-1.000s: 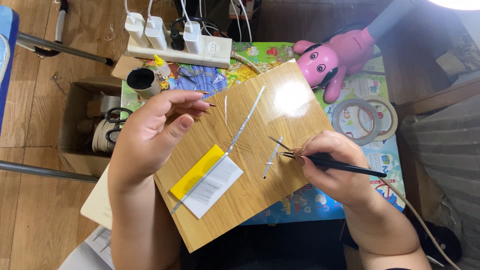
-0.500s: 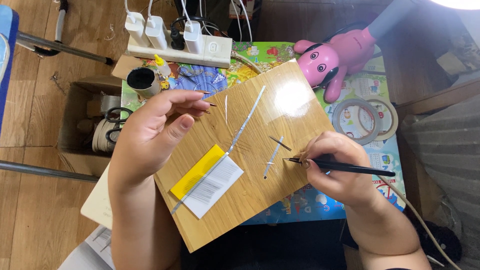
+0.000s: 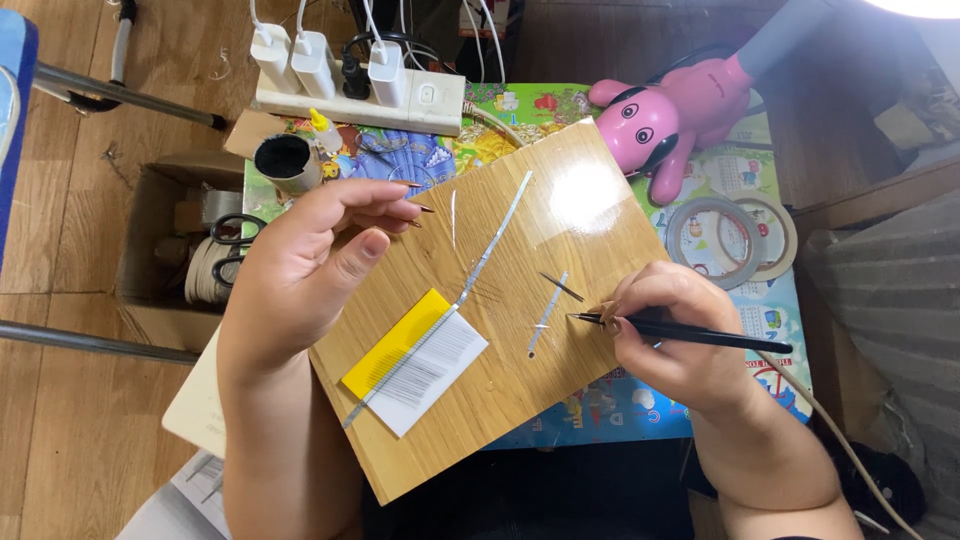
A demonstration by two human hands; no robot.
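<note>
Starting at the left, our left hand [image 3: 300, 270] hovers over the board's [image 3: 590, 225] upper left edge, palm up and loosely curled, fingers half closed. It seems to pinch something very fine at the fingertips; a thin dark sliver shows there, but we cannot tell what it is. If that grip loosens, the sliver could drop off the board's edge toward the box [image 3: 150, 250] with the scissors [image 3: 232, 232], where we would struggle to find it.

Near the board's lower left corner lies a card [image 3: 415, 358], yellow along one side with fine dark strands laid across the white part. A long strip [image 3: 470, 285] runs from there up toward the top edge. Our left forearm passes close by, so a careless sweep could smear the strands or drag the strip askew.

Right of the middle sit a short strip [image 3: 545, 315] and a dark sliver [image 3: 562, 288], both loose on the smooth wood. A breath or nudge might send them sliding.

At the board's right edge our right hand [image 3: 670, 345] is closed around the tweezers [image 3: 690, 335], tips pointing left, near the short strip but not touching it. Whether the tips hold anything is too small to tell. Squeezing too hard could crush or flick whatever is there; the glare on the board's upper right may also hide fine pieces.

Beyond the board, tape rolls [image 3: 730, 238] and a pink toy [image 3: 670, 120] crowd the mat.
</note>
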